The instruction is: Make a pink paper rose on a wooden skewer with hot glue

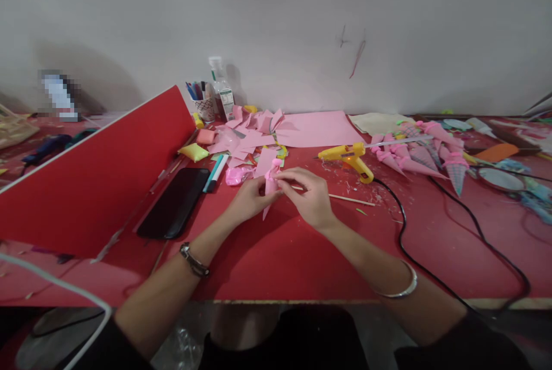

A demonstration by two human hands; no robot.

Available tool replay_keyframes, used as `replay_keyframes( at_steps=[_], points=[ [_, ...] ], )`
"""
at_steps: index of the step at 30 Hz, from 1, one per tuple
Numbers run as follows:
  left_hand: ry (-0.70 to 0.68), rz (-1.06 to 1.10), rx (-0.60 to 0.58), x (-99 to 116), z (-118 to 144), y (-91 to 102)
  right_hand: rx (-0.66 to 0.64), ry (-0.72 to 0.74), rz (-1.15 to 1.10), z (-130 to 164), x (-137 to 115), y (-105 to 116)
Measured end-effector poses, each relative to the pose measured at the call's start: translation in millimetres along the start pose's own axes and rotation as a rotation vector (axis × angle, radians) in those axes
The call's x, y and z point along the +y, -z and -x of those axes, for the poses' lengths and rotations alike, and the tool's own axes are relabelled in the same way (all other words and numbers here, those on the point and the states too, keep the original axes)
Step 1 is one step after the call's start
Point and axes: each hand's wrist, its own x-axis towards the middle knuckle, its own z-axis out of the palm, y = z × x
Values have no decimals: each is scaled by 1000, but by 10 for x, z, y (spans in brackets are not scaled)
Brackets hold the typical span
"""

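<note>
A small pink paper cone (270, 186) is upright above the table, its tip pointing down and soft pink clay (276, 164) around its top. My left hand (250, 195) is closed around the cone's side between thumb and fingers. From the right, my right hand (308, 193) pinches at the cone's upper rim, by the clay. Behind my hands lie a pink clay packet (240, 175) and cut pink paper pieces (245, 143). A thin wooden stick (351, 200) rests on the table beside my right hand.
A yellow glue gun (347, 155) lies at right, its black cable (401, 215) trailing forward. Several finished cones (425, 149) are heaped farther right. At left are a phone (175, 203), markers (215, 173) and a leaning red board (107, 174). A bottle (223, 94) and pen cup (204, 108) stand behind.
</note>
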Motion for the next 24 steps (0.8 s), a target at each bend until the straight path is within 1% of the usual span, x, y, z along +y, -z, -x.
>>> replay_keyframes(
  at_steps=[9,15,24],
  points=[
    [6,-8,4,-6,0,0,-35,71,76,-16,15,17],
    [-8,-40,28,1,-6,-3,-13,76,104,-19,27,8],
    [-105,-127,60,-21,-2,11,-18,101,100,-27,36,3]
  ],
)
